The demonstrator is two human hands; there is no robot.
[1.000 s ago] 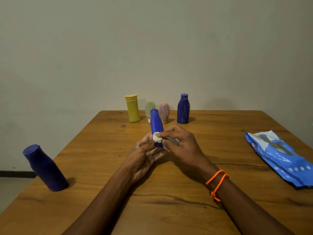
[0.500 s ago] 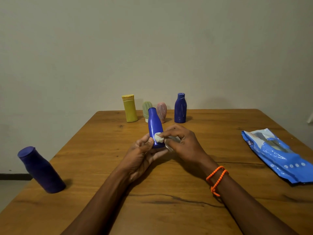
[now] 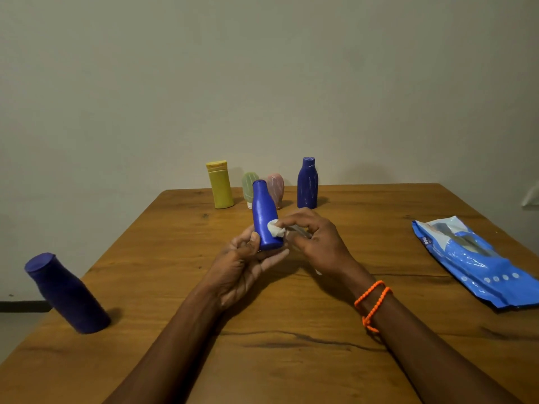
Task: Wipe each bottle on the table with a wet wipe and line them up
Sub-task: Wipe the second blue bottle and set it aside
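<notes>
My left hand (image 3: 245, 260) grips the base of a bright blue bottle (image 3: 263, 214), held upright above the middle of the wooden table (image 3: 291, 360). My right hand (image 3: 315, 240) pinches a crumpled white wet wipe (image 3: 275, 228) against the bottle's lower right side. At the table's far edge stand a yellow bottle (image 3: 219, 185), a pale green bottle (image 3: 248, 188), a pink bottle (image 3: 276, 188) and a dark blue bottle (image 3: 307, 183) in a row. Another dark blue bottle (image 3: 65, 293) stands at the near left edge.
A blue pack of wet wipes (image 3: 472, 258) lies flat near the right edge of the table. A plain wall rises behind the far edge. Orange bead bracelets circle my right wrist.
The view has shifted slightly. The held bottle has tilted a little more upright, and the wipe stays pressed on its lower part.
</notes>
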